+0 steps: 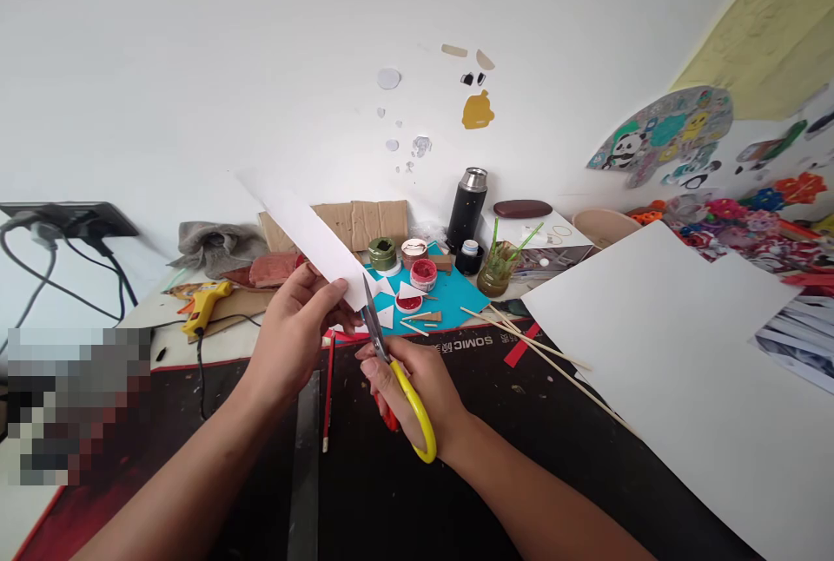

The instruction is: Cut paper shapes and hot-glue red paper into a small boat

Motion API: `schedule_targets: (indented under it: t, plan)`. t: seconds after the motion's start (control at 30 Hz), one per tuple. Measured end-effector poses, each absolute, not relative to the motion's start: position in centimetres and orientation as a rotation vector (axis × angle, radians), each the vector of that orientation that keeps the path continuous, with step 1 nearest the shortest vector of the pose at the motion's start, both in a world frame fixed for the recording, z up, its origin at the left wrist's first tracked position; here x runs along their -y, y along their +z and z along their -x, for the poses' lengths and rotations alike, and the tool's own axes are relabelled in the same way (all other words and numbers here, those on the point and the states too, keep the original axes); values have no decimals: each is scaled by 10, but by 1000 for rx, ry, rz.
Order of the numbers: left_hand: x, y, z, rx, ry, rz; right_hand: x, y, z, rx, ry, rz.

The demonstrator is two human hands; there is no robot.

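Observation:
My left hand [290, 326] pinches a long white paper strip [313, 235] near its lower end, and the strip slants up to the left. Scissors [409, 396] with a yellow and a red handle are gripped in my right hand [423, 379]. Their blades point upward and meet the strip's lower right end. How far the blades are parted I cannot tell. Just behind the hands lie small white paper triangles [386, 317] on a blue sheet [460, 296]. A red pencil [328, 396] and a metal ruler [303, 457] lie below my hands on the black mat [508, 439].
Paint jars [383, 255] stand behind the hands, with a black thermos [467, 209] and a glass of murky liquid [493, 274] to their right. Large white paper [684, 370] covers the right side, near thin wooden sticks [553, 353]. A yellow glue gun [207, 305] lies left.

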State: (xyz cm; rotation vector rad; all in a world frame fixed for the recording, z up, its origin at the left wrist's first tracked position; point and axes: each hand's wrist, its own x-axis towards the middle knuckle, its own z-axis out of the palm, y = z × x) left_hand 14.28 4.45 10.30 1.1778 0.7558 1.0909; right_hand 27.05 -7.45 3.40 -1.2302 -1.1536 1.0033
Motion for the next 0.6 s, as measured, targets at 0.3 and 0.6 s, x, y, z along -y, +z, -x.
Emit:
schedule_targets:
  t: [0.3,0.6]
  plan:
    - [-44,104,-142,-773,1106,-1200,75,39,-271,1148,978,1270]
    - [-41,104,-144,-749,1097,-1188,75,43,-272,1185,950,1277]
